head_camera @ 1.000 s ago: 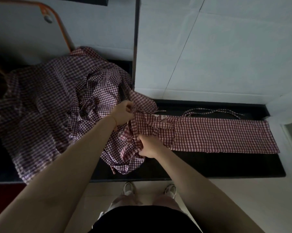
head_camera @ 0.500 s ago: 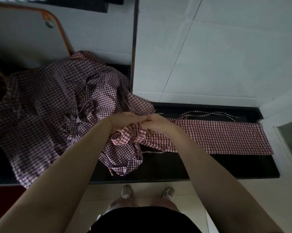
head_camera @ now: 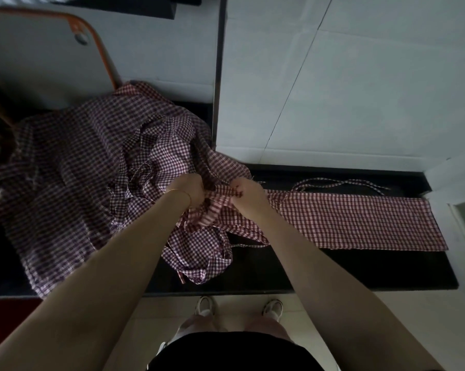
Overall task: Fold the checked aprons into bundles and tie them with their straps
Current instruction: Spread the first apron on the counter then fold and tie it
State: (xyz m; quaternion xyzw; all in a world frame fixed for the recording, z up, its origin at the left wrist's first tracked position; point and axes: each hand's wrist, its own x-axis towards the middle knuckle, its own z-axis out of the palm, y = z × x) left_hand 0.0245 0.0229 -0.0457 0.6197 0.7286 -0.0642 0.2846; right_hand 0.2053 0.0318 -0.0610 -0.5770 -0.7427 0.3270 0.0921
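One apron [head_camera: 354,223] lies on the dark tabletop [head_camera: 360,271], folded into a long strip but not yet bundled; its straps [head_camera: 341,183] trail loose behind it, untied. Left hand [head_camera: 192,187] and right hand [head_camera: 248,194] both have fingers curled tight on the strip's bunched left end, seemingly starting the roll. To the left sits a heap [head_camera: 78,178] of unfolded aprons, so I judge most of the job remains, with no finished bundle in sight

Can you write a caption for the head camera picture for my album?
Both hands, left and right, gather one end of a checked apron on a dark counter.
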